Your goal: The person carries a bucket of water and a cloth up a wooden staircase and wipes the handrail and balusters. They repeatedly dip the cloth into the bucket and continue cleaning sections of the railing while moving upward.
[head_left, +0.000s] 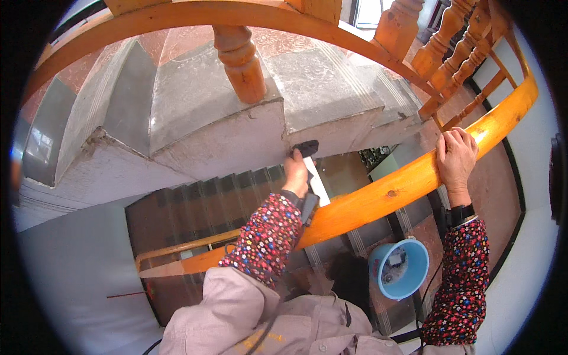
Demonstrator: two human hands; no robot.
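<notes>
My left hand (296, 172) reaches over the wooden handrail (399, 188), closed around a dark, flat item (306, 148), perhaps a cloth or pad, held near the side face of the stair slab (222, 137). A white strip (317, 183) shows beside this hand, running down towards the rail; what it belongs to is unclear. My right hand (457, 155) grips the top of the handrail farther right. Both wrists carry dark straps, and patterned sleeves cover the forearms.
A blue bucket (399, 269) with sudsy water stands on the steps below me. A turned wooden baluster (240, 64) rises from the grey stone treads opposite, under a curved wooden rail (195, 14). More balusters (461, 53) stand at upper right. A lower flight (213, 199) descends beneath the slab.
</notes>
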